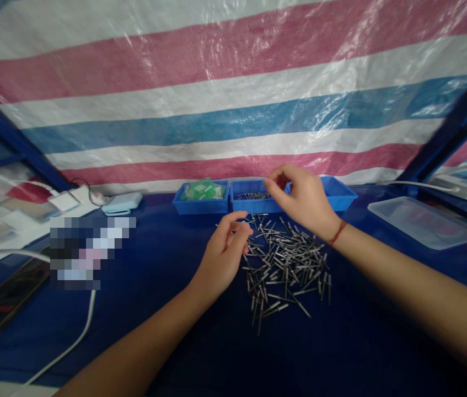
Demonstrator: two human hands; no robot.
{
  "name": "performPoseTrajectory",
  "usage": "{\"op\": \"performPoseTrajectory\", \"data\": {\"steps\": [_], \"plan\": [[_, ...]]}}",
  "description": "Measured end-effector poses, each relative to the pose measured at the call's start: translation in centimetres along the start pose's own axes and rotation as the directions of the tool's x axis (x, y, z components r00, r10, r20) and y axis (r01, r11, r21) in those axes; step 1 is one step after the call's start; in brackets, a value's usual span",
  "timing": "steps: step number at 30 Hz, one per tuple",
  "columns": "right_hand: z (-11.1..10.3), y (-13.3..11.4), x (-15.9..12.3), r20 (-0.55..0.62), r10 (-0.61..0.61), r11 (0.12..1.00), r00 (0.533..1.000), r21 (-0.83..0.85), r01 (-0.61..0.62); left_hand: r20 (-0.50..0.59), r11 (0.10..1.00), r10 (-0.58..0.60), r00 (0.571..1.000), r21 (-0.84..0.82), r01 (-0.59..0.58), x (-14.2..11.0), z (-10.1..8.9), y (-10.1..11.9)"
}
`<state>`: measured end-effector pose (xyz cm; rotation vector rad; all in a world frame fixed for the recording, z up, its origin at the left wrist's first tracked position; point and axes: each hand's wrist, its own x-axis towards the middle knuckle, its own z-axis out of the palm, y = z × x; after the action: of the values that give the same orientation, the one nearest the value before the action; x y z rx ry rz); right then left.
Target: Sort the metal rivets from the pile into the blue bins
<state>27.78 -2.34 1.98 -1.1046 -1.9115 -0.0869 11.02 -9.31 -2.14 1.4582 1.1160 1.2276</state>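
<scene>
A loose pile of blind rivets (285, 259), silvery with thin stems, lies on the dark blue tabletop. My left hand (223, 245) hovers at the pile's left edge, thumb and fingers curled toward each other; whatever is between them is too small to make out. Above the middle blue bin (239, 206) is my right hand (301, 196), its thumb and fingers pinched together. Anything in that pinch is hidden or too fine to name. More rivets (253, 196) lie inside this bin, partly covered by the right hand.
To the left stands a blue bin (194, 207) with green plastic packets (204, 189); another blue bin (338, 193) is on the right. A translucent lid (423, 220) lies farther right. A phone (7, 295), white cable (86, 325) and pale blue case (122, 204) occupy the left. Striped sheeting (216, 127) hangs behind.
</scene>
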Motion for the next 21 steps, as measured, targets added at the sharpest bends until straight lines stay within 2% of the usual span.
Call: {"op": "performPoseTrajectory", "data": {"steps": [3,6,12,15,18,21], "plan": [[1.9,2.1,1.7,0.077,0.057,0.986,0.995,-0.159,-0.044,0.051,0.999,0.002,0.999,0.048,-0.004,0.1,-0.4,-0.2],[2.7,2.8,1.1,0.117,0.058,0.982,0.991,-0.185,-0.035,0.088,0.995,0.028,0.996,0.09,-0.036,0.2,-0.7,-0.3],[0.9,1.0,-3.8,0.261,0.055,0.998,0.964,-0.055,-0.042,0.095,0.992,0.034,0.995,0.12,-0.045,0.2,-1.0,0.1],[0.3,0.4,-5.3,0.33,0.04,0.999,0.943,0.0,-0.042,0.065,0.987,0.051,0.997,0.151,-0.06,0.4,-1.3,0.3],[0.4,0.2,-5.6,0.372,-0.023,1.0,0.928,0.023,0.015,0.026,0.962,0.063,0.998,0.264,-0.067,0.7,-1.7,0.4],[0.6,0.4,-5.6,0.39,-0.091,0.996,0.916,0.043,0.08,0.052,0.882,0.135,0.99,0.45,-0.144,1.0,-2.1,0.2]]}}
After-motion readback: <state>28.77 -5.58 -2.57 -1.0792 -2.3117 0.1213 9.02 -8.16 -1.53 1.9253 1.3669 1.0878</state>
